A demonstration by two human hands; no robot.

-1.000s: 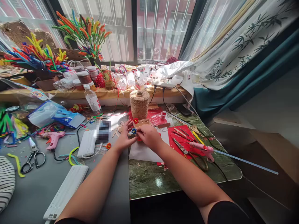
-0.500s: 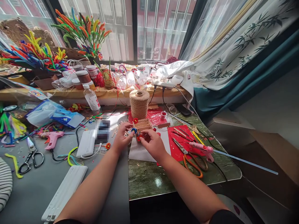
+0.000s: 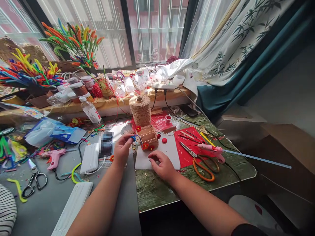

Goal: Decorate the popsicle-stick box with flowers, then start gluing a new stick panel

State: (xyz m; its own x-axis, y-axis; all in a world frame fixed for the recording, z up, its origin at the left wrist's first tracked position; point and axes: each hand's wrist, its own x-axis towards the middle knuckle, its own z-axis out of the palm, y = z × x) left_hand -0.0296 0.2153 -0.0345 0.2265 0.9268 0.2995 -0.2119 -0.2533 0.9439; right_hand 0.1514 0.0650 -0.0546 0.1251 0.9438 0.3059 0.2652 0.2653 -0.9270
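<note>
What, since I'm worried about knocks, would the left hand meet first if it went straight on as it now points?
Probably the brown box, with the held blue piece leading; depth is unclear, so the left hand might pass above it.

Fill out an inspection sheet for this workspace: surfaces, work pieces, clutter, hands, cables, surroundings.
Surfaces: grey table left, green table right; paper and red sheet on the green one.
Work pieces: box on the paper, red and orange flowers on it; twine behind.
Clutter: orange scissors and right glue gun on the right; left glue gun and black scissors on the left.
Hands: left hand pinches a blue piece; right hand loosely curled, nothing seen in it.
Cables: black cord at each glue gun; power strip on the sill.
Surroundings: crowded sill, window behind, curtain right.
</note>
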